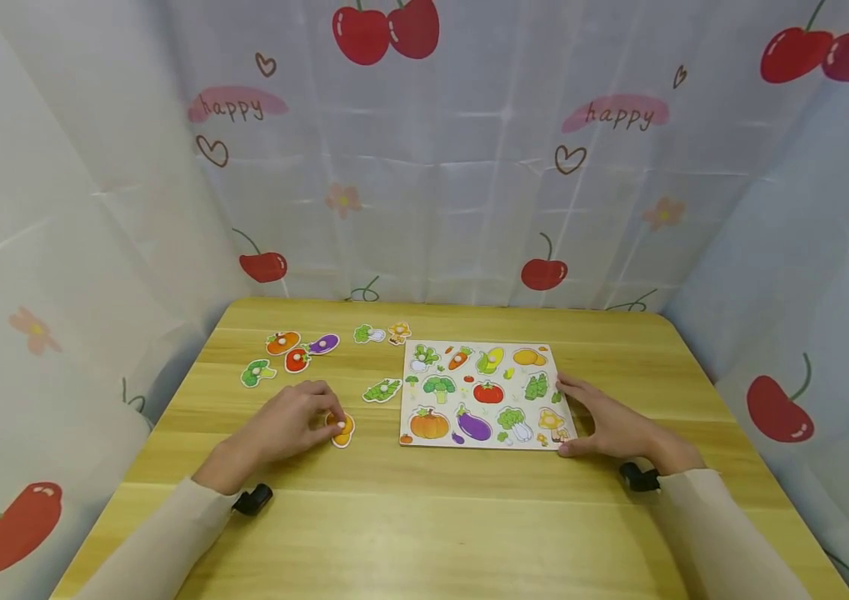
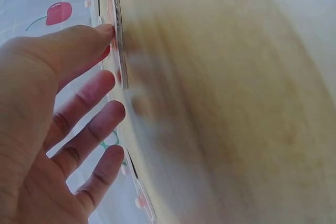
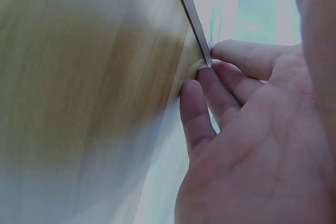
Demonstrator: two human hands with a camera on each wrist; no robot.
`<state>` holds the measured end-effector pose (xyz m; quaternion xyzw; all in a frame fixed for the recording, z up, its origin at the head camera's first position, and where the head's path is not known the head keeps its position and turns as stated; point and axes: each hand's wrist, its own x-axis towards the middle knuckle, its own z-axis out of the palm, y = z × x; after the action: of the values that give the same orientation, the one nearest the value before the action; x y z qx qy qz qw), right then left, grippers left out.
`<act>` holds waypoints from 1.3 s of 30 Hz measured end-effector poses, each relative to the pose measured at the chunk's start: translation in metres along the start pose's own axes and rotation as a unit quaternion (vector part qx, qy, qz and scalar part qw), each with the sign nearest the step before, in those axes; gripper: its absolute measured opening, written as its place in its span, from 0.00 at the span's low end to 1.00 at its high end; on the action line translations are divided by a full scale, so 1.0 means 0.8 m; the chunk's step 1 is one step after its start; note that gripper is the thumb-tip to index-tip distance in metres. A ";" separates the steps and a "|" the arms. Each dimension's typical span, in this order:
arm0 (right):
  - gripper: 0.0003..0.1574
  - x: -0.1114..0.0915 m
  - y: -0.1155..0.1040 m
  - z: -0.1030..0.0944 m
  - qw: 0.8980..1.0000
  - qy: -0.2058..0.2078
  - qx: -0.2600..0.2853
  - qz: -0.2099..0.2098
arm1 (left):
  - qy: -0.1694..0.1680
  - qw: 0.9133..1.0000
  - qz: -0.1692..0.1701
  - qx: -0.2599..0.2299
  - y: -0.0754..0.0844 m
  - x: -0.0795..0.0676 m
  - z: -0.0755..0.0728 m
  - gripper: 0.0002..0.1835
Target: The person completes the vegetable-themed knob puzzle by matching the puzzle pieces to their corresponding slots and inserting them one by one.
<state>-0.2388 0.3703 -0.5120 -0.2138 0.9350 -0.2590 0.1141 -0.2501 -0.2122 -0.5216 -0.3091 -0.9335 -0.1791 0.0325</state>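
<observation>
At the left of the table, my left hand (image 1: 292,422) pinches an orange-brown, potato-like knob puzzle piece (image 1: 342,431) between thumb and fingers. The left wrist view shows this piece (image 2: 119,40) edge-on at the thumb tip, the other fingers spread apart. My right hand (image 1: 611,423) holds the right edge of a wooden vegetable puzzle board (image 1: 487,417), its thumb by the near corner. Up close, the fingers of the right hand (image 3: 241,108) meet the board's thin edge (image 3: 191,19). Knobs show on the board's carrot (image 1: 460,358) and corn (image 1: 491,360).
Loose pieces lie left of the board: pumpkin (image 1: 283,342), eggplant (image 1: 324,344), tomato (image 1: 297,360), broccoli (image 1: 257,372), leafy cabbage (image 1: 368,334), mushroom (image 1: 399,333) and pea pod (image 1: 382,390). Behind the wooden table (image 1: 424,533) hangs a cherry-patterned curtain (image 1: 454,233).
</observation>
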 end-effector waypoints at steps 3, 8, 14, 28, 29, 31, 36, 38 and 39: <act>0.78 0.000 0.002 -0.001 1.000 0.000 -0.008 0.001 | 0.000 1.000 0.004 0.003 0.003 0.001 -0.001 0.04; 0.77 0.002 0.001 -0.004 1.000 -0.001 -0.015 0.001 | 0.002 1.000 -0.004 0.006 0.009 0.002 -0.004 0.05; 0.76 0.004 0.000 -0.006 1.000 -0.001 -0.012 0.001 | 0.012 1.000 -0.007 0.003 0.013 0.009 -0.003 0.06; 0.77 0.005 -0.003 -0.004 1.000 -0.018 0.009 0.021 | 0.031 0.999 -0.028 -0.025 0.040 0.028 0.002 0.07; 0.77 0.005 -0.002 -0.003 1.000 -0.018 0.009 0.020 | 0.036 0.999 -0.026 -0.032 0.042 0.030 0.002 0.06; 0.77 0.004 -0.001 -0.002 1.000 -0.017 0.008 0.016 | 0.043 0.998 -0.021 -0.044 0.048 0.035 0.004 0.06; 0.77 0.002 0.001 -0.001 1.000 -0.018 0.004 0.014 | 0.061 0.996 -0.020 -0.061 0.062 0.052 0.012 0.06; 0.77 0.002 0.001 -0.002 1.000 -0.020 0.005 0.017 | 0.069 0.995 -0.022 -0.065 0.068 0.060 0.014 0.06; 0.78 0.001 0.001 -0.003 1.000 -0.021 0.005 0.017 | 0.073 0.995 -0.023 -0.067 0.071 0.065 0.015 0.06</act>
<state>-0.2408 0.3714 -0.5101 -0.2029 0.9345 -0.2572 0.1396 -0.2579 -0.1359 -0.5062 -0.2749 -0.9214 -0.2639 0.0758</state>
